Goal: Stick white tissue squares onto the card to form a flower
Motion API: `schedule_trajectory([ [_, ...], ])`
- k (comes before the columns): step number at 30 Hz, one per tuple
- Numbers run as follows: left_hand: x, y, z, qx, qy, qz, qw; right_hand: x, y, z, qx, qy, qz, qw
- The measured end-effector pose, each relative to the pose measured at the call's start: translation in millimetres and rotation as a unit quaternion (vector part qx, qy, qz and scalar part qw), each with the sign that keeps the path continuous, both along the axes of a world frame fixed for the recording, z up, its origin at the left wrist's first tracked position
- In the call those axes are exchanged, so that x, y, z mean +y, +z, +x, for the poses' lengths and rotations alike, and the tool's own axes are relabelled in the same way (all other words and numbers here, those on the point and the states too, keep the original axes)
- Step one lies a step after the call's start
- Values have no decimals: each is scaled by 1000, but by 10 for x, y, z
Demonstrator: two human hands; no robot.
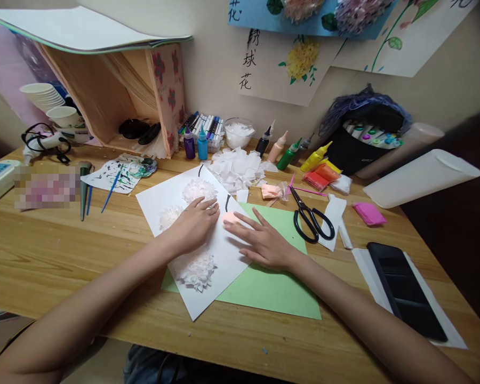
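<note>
A white sheet lies tilted on a green sheet on the wooden desk. White tissue-paper flowers are stuck on it: one at the top, one at the left, one at the bottom. My left hand rests palm down on the white sheet among the flowers, fingers together. My right hand lies flat with fingers spread, its fingertips touching a small pink lump on the sheet. Neither hand grips anything.
Black scissors lie right of the green sheet, a black phone farther right. Tissue scraps, paint bottles, markers, a pink clay block and a white roll crowd the back. Brushes lie at left.
</note>
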State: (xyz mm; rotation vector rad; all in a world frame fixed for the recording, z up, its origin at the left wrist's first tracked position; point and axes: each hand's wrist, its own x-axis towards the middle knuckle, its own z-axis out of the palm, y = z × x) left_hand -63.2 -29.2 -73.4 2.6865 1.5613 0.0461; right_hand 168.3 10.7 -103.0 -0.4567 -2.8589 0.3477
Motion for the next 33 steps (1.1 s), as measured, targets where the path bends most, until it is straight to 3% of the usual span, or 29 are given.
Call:
schedule_trajectory([
  [12,1,-26,-24,7,-1,1,1000,-20,-25,58,-17,-70,17,997],
  [27,10,-40,-21,4,2,-5,1000,-10,-26,48,8,-97,24,995],
  [30,12,-40,-23,0,3,-8,1000,2,-27,51,17,-96,18,995],
  [33,13,-36,-25,-9,5,-10,1000,14,-17,47,5,-50,3,999],
])
